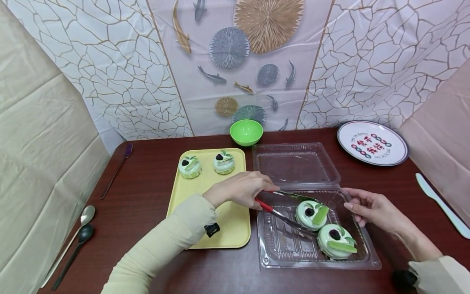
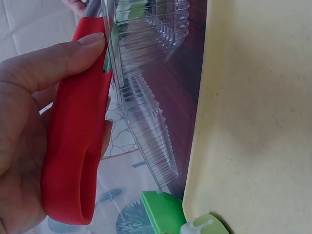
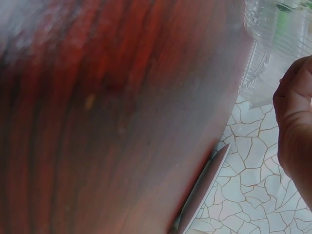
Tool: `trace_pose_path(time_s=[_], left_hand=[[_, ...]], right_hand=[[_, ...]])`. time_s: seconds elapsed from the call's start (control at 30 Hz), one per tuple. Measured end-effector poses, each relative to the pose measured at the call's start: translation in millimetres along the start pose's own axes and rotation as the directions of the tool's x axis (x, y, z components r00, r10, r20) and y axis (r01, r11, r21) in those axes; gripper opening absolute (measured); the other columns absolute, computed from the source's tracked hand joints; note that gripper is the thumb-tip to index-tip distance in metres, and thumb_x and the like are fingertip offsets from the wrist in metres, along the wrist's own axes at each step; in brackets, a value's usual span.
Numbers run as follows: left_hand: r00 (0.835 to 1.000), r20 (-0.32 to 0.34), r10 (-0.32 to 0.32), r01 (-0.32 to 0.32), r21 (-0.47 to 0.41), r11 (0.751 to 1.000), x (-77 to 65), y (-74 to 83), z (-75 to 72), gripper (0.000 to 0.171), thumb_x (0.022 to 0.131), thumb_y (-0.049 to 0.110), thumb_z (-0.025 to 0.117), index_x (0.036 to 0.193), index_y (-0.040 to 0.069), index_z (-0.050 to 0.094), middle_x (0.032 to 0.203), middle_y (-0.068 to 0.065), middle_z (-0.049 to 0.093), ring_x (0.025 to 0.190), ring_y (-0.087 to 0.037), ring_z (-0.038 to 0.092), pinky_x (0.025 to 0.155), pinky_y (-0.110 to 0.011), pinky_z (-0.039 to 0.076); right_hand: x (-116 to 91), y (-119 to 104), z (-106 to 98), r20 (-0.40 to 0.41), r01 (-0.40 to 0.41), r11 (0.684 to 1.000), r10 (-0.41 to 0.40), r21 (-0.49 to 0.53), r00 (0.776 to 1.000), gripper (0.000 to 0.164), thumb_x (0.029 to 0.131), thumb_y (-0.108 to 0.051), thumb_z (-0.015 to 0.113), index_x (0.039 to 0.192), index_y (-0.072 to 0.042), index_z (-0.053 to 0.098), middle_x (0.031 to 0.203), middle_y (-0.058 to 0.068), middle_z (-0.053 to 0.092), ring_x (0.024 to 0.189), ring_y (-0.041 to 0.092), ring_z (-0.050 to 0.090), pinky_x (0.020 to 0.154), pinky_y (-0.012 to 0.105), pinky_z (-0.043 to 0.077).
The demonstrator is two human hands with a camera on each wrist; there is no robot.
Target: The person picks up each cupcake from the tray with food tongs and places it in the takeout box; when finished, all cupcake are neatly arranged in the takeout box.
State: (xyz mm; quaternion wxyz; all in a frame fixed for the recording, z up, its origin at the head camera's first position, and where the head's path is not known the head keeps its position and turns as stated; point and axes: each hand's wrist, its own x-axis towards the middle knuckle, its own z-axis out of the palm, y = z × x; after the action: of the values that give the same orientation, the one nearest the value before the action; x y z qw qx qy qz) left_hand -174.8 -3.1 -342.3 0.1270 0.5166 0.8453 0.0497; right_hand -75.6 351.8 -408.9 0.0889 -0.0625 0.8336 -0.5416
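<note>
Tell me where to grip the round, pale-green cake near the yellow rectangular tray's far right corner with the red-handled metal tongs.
Come from the near side with the tongs and pinch the cake low on its rounded left and right sides, probably: a dark berry and leaves top it; bare tray lies in front.

It looks like a staged dining booth. Printed cloth [image 1: 205, 102] backs the bench [image 1: 132, 204]; plain drapes [image 1: 40, 143] flank it.
</note>
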Motion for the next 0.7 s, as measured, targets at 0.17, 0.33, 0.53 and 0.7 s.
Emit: trace_pose_path(time_s=[0.17, 0.33, 0.53, 0.7], left_hand=[[1.0, -0.009, 0.002, -0.002, 0.004, 1.0, -2.5, 0.3, -0.4, 0.064, 0.08, 0.025, 0.079, 0.14, 0.021, 0.056, 0.14, -0.001, 0.058, 0.125, -0.019, 0.055, 0.1, -0.032, 0.047], [1.0, -0.024, -0.004, 0.003, -0.017, 1.0, -7.0, -0.8, -0.8, 0.066, 0.079, 0.024, 0.08, 0.14, 0.021, 0.055, 0.14, 0.001, 0.058, 0.126, -0.019, 0.054, 0.101, -0.033, 0.047], [0.998, -0.055, 0.012, -0.015, -0.052, 0.999, -11.9, -6.3, 0.8, 0.068, 0.079, 0.026, 0.081, 0.141, 0.02, 0.054, 0.138, 0.001, 0.059, 0.125, -0.018, 0.055, 0.103, -0.032, 0.045], [0.993, -0.108, 0.039, -0.052, -0.114, 0.992, -18.1, -11.1, 1.5, 0.067, 0.079, 0.024, 0.08, 0.14, 0.016, 0.055, 0.138, -0.002, 0.06, 0.126, -0.019, 0.055, 0.105, -0.034, 0.044]], right_hand=[[0, 0, 0, 0.001, -0.004, 1.0, 0.004, -0.009, 1.0, 0.041, 0.096, -0.008, 0.059, 0.121, -0.04, 0.053, 0.077, -0.006, 0.058, 0.056, 0.006, 0.056, 0.049, 0.024, 0.051], [0, 1, -1, -0.001, 0.012, 1.0, -0.012, -0.01, 1.0, 0.042, 0.097, -0.007, 0.058, 0.122, -0.04, 0.053, 0.077, -0.006, 0.058, 0.056, 0.005, 0.056, 0.049, 0.024, 0.05], [0, 0, 0, -0.009, -0.007, 1.0, 0.006, -0.025, 1.0, 0.041, 0.097, -0.009, 0.058, 0.123, -0.041, 0.052, 0.077, -0.007, 0.059, 0.056, 0.006, 0.056, 0.049, 0.024, 0.05], [-1, 0, 0, -0.012, -0.013, 0.999, 0.012, -0.031, 1.0, 0.041, 0.097, -0.01, 0.059, 0.123, -0.041, 0.051, 0.076, -0.007, 0.059, 0.056, 0.007, 0.055, 0.049, 0.025, 0.051]])
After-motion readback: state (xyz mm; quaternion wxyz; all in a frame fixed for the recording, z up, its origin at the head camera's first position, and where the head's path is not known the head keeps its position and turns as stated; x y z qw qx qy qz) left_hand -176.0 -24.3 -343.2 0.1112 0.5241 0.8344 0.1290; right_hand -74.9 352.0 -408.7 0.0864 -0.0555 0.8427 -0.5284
